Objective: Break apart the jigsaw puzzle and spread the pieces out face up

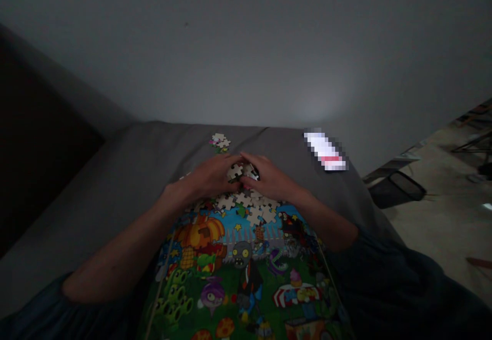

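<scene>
- While your left hand point(215, 175) and right hand point(267, 177) curve together at the cartoon picture's point(246, 273) far end, your grip cups puzzle pieces point(235, 172); whether either hand pinches one, I cannot tell.
- More loose pieces point(255, 215) overlap the picture's far end.
- Beyond the picture, a small cluster point(220, 141) rests on grey cloth point(265, 142).
- A lit screen point(325, 150) lies beyond the picture, rightward.

In dim light, a grey wall point(230, 63) rose behind grey cloth point(115, 191); a soft glow point(319, 99) brightened the wall's right part, and pale floor point(442, 232) lay rightward.
</scene>
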A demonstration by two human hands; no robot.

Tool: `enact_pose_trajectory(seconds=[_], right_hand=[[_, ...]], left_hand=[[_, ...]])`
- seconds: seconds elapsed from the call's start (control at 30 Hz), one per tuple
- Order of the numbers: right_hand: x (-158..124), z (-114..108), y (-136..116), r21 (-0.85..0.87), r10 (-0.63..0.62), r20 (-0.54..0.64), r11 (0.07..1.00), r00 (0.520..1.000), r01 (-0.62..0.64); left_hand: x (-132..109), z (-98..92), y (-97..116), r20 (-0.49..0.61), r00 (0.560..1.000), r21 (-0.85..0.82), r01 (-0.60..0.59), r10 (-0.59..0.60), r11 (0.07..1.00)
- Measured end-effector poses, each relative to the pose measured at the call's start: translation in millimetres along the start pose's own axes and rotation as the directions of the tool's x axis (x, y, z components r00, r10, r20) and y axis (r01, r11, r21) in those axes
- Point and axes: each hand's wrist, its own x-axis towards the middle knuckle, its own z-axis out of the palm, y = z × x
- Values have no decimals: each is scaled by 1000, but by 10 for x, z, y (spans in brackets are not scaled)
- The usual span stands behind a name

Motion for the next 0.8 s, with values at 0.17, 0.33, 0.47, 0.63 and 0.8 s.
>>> enact_pose_trajectory(seconds=[0.17, 0.33, 0.47, 0.63, 0.8], right_hand=[[17, -54, -61, 105, -27, -75, 994, 997, 35], [18, -225, -178, 164, -81, -190, 980, 978, 113], [35, -351, -190, 146, -30, -87, 988, 996, 43], [-28, -588, -229, -90, 10, 119, 996, 993, 1], [-257, -803, -450, -377, 256, 174, 909, 951, -175]], left_hand=[[7, -69, 23, -95, 995, -93, -39, 30, 995], [-54, -314, 92, -200, 979, -208, -16, -27, 978], [-111, -507, 110, -109, 989, -190, 74, -96, 979], [-267, -762, 35, 218, 956, 3, 203, -199, 979], [-461, -942, -102, 340, 844, 212, 362, -415, 908]])
